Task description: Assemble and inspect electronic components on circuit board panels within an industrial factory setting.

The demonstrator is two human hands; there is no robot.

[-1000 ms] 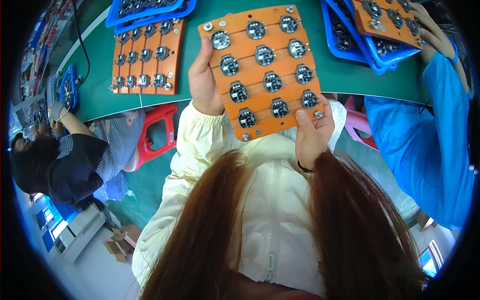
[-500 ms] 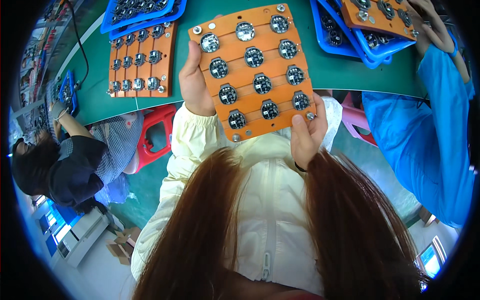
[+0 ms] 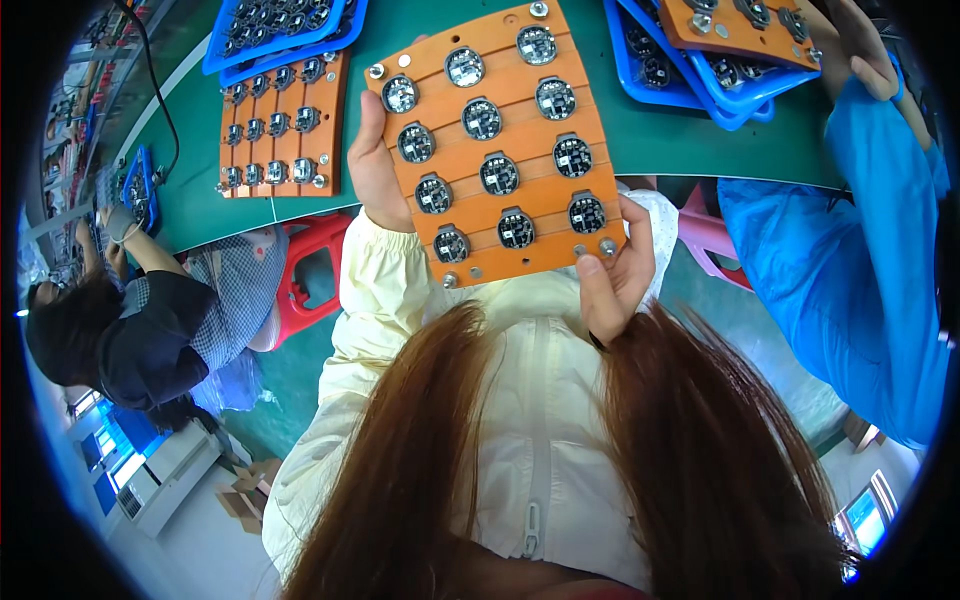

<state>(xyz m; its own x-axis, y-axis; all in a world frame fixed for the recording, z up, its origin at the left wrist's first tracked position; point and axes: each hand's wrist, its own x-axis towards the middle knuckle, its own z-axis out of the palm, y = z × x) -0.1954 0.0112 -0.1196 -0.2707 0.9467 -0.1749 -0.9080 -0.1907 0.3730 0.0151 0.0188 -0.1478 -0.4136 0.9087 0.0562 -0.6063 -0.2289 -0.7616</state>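
Both my hands hold up an orange fixture board (image 3: 466,218), tilted toward me above the near table edge. Rows of small round circuit boards (image 3: 498,173) in dark housings sit in its grooves, and metal posts stand at its corners. My left hand (image 3: 380,170) grips the left edge, thumb along the side and the other fingers mostly hidden behind. At the lower right corner my right hand (image 3: 617,275) pinches the board, its thumb on the front face beside a metal post (image 3: 608,246).
A second filled orange board (image 3: 322,150) lies on the green table (image 3: 720,150) at left, beside stacked blue trays (image 3: 345,35) of round parts. More blue trays (image 3: 735,105) stand at right under another orange board (image 3: 735,35). Co-workers in blue (image 3: 800,250) and dark clothing (image 3: 160,330) flank me.
The board in my hands has shifted slightly left and tilted a little, and both hands have moved with it. At right, the co-worker's hand has moved by the other orange board.
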